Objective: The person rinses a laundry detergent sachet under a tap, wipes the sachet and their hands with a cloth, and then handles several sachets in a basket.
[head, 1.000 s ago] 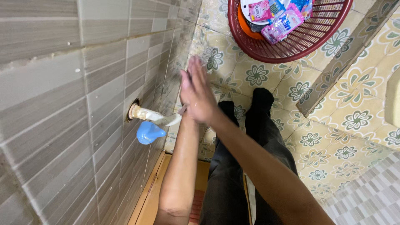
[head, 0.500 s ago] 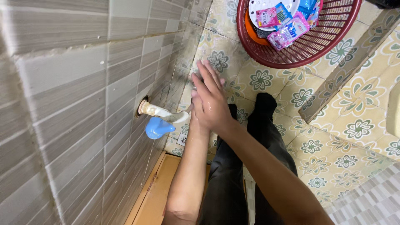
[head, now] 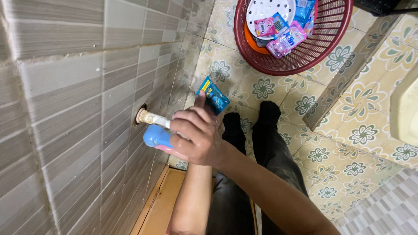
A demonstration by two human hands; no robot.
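The right hand (head: 196, 137) is curled closed around the blue tap handle (head: 156, 136) at mid-left of the frame, fingers wrapped over it and thumb up. The handle hangs from a pale spout (head: 150, 117) that comes straight out of the grey tiled wall (head: 74, 109). The left hand is hidden behind the right one, only its forearm (head: 189, 200) showing below, so its grip cannot be told. No water can be seen running from the spout, so the tap looks shut or nearly so, with the hand not yet off it.

Just above the knuckles, a small blue sachet (head: 213, 95) lies on the flower-patterned floor (head: 357, 135). At the top of the frame, a red plastic basket (head: 313, 54) holds a white dotted plate (head: 270, 8), something orange beneath it, and several pink and blue sachets (head: 285, 41).
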